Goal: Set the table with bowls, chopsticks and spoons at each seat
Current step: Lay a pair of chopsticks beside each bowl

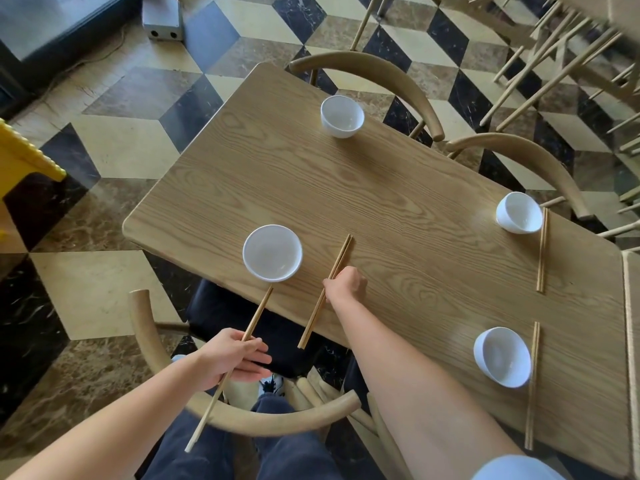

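The right hand (346, 284) is clamped round the first pair (341, 252) of chopsticks near the middle. It holds them to the right of the near-left bowl (272, 252), with the tips pointing across the table (381, 188). The thick ends reach out past the near edge, so I judge this is not the final place. Whether the sticks touch the wood, I cannot tell. The gap to the bowl is also wider than at the finished seats, so the pair probably needs to go closer and further in.

The left hand (235, 358) holds the second pair (256, 315) between thumb and fingers, low and off the table, with the tips near the rim of the same bowl. It seems to be kept ready for the far-left bowl (342, 116) — the only bowl with no chopsticks beside it.

The right side shows the pattern to copy. The far-right bowl (518, 213) has the far sticks (542, 251) just on its right. The near-right bowl (502, 356) has the near sticks (533, 375) in the same way, straight and close.

No spoons are in view, so that step looks not yet begun — about half of the work remains.
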Demonstrator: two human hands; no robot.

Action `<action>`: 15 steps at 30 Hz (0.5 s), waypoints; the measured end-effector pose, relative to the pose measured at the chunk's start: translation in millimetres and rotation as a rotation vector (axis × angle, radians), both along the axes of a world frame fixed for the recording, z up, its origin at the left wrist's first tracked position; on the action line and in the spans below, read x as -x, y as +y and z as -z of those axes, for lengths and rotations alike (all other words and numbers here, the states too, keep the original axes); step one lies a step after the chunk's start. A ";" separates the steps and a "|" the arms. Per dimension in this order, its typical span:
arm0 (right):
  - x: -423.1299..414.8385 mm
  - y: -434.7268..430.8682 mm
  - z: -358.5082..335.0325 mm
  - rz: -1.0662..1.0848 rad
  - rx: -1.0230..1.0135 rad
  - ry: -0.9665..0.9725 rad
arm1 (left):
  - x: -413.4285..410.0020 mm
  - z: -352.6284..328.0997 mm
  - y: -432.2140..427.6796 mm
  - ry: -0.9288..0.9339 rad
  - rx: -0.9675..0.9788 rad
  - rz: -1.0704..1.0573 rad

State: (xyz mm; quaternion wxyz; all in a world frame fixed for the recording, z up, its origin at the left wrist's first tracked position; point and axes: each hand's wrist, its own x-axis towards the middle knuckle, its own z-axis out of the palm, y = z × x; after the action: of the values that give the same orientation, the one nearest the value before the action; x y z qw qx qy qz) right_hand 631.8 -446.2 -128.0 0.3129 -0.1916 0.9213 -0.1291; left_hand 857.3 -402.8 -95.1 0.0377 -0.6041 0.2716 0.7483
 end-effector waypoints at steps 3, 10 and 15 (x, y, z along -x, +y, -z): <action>1.9 0.4 1.4 0.008 0.031 -0.010 | 0.5 0.7 1.8 -0.012 0.007 0.009; 5.5 1.8 6.7 0.006 0.077 -0.047 | 2.3 -3.8 5.6 -0.016 0.015 -0.001; 10.6 4.0 12.1 0.054 0.100 -0.145 | 3.3 -10.9 10.0 -0.020 0.032 -0.027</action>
State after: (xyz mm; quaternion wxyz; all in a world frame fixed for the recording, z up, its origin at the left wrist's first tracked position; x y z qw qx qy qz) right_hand 621.3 -442.3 -140.1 0.3655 -0.1721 0.8934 -0.1968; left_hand 854.0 -392.8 -84.2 0.0208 -0.6156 0.2748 0.7383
